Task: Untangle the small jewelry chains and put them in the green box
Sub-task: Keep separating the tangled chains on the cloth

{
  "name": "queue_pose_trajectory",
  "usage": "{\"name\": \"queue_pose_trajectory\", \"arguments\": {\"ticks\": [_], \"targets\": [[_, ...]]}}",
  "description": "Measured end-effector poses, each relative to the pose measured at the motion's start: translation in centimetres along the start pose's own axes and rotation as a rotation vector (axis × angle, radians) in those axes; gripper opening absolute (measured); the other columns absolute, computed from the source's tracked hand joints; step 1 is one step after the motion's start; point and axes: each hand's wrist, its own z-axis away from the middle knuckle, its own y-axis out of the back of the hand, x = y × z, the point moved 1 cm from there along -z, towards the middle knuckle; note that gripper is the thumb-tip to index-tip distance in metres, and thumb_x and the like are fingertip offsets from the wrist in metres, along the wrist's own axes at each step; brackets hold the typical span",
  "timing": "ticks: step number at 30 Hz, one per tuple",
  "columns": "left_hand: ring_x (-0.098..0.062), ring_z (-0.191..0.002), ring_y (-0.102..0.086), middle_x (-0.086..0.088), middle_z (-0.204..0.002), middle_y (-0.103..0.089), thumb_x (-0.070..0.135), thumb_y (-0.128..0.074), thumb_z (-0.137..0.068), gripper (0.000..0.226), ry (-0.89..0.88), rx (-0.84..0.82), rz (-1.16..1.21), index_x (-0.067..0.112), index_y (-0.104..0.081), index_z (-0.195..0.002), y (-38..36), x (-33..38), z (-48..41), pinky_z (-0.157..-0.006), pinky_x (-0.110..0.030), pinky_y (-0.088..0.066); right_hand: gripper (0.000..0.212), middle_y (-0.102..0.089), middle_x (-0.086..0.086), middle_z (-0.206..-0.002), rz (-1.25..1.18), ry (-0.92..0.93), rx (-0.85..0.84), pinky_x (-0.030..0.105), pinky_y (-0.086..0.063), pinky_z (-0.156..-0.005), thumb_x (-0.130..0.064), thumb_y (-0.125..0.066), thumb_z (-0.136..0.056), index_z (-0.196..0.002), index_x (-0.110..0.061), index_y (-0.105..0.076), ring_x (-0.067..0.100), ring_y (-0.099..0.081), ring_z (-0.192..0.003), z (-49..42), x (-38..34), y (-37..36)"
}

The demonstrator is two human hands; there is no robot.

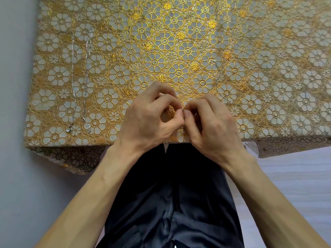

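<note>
Chain (182, 110), pinched between fingers (187, 114) (barely visible)

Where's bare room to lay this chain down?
Bare: the table middle, between the two laid chains and the held chain; also the far right. Crowded: the left strip, and the front edge at the left hand and right hand.

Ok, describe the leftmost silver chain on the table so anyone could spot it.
Start at the gold flowered tablecloth and go to its left edge. There the leftmost chain lies stretched out beside a second chain. It is the outer one, nearest that edge.
</note>
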Motion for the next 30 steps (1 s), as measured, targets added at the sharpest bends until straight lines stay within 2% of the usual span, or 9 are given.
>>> {"name": "queue_pose_trajectory", "arguments": {"ticks": [4, 7, 9, 13, 17, 24, 30], "targets": [[-0.019, -0.079, -0.065, -0.004, -0.1, -0.065, 0.022, -0.071, -0.082, 0.011, 0.013, -0.006, 0.008, 0.011, -0.074, -0.082, 0.0, -0.1, 0.0, -0.071, -0.042, -0.056, 0.019, -0.062, 0.012, -0.09, 0.017, 0.025, -0.026, 0.045, -0.05, -0.07, -0.019, -0.055, -0.097, -0.094, -0.003, -0.065, 0.034, -0.059, -0.077, -0.2, 0.1, 0.1], [-0.011, -0.079, -0.062, -0.002, -0.1, -0.065, 0.022, -0.071, -0.082, 0.011, 0.042, -0.004, 0.047, 0.012, -0.074, -0.082, 0.0, -0.1, -0.1, -0.069, -0.037, -0.055, 0.019, -0.061, 0.011, -0.09, -0.007, 0.003, -0.04, 0.041, -0.048, -0.067, -0.02, -0.055, -0.096, -0.093, -0.004, -0.064, 0.031, -0.058, -0.075, -0.5, 0.0, 0.3], [-0.006, -0.079, -0.059, -0.001, -0.1, -0.064, 0.021, -0.072, -0.081, 0.009, 0.066, 0.005, 0.065, 0.012, -0.074, -0.081, 0.1, -0.1, -0.2, -0.069, -0.033, -0.054, 0.018, -0.06, 0.01, -0.089, -0.049, -0.032, -0.034, 0.036, -0.047, -0.068, -0.02, -0.055, -0.094, -0.092, -0.004, -0.064, 0.027, -0.057, -0.075, -0.7, 0.0, 0.4], [-0.005, -0.079, -0.06, -0.001, -0.1, -0.063, 0.014, -0.075, -0.082, 0.003, 0.142, 0.015, 0.15, 0.011, -0.075, -0.081, 0.6, -0.2, -0.4, -0.069, -0.015, -0.049, 0.014, -0.061, 0.008, -0.089, -0.139, -0.09, -0.016, 0.018, -0.039, -0.074, -0.015, -0.057, -0.094, -0.092, -0.003, -0.064, 0.017, -0.054, -0.08, -0.8, 0.3, 0.9], [-0.008, -0.081, -0.061, -0.002, -0.1, -0.062, 0.015, -0.075, -0.083, 0.005, 0.115, -0.005, 0.145, 0.01, -0.075, -0.082, 0.6, -0.1, -0.4, -0.074, -0.014, -0.046, 0.006, -0.064, 0.005, -0.087, -0.179, -0.086, 0.033, 0.012, -0.041, -0.072, -0.011, -0.068, -0.092, -0.091, -0.005, -0.069, 0.011, -0.055, -0.073, -0.5, 0.3, 1.2], [-0.008, -0.084, -0.062, 0.0, -0.101, -0.062, 0.019, -0.075, -0.083, 0.007, 0.101, -0.013, 0.14, 0.012, -0.074, -0.082, 0.6, -0.1, -0.3, -0.075, -0.018, -0.049, 0.004, -0.066, 0.004, -0.089, -0.193, -0.041, 0.089, 0.019, -0.047, -0.062, -0.01, -0.074, -0.09, -0.092, -0.006, -0.074, 0.009, -0.054, -0.059, -0.3, 0.2, 1.3], [-0.01, -0.086, -0.063, 0.003, -0.101, -0.06, 0.024, -0.072, -0.082, 0.011, 0.089, -0.022, 0.144, 0.014, -0.074, -0.083, 0.6, -0.2, -0.4, -0.076, -0.03, -0.053, 0.005, -0.064, 0.005, -0.088, -0.157, -0.012, 0.068, 0.04, -0.052, -0.063, -0.011, -0.071, -0.091, -0.093, -0.007, -0.072, 0.019, -0.057, -0.062, -0.3, -0.1, 1.0]]}}
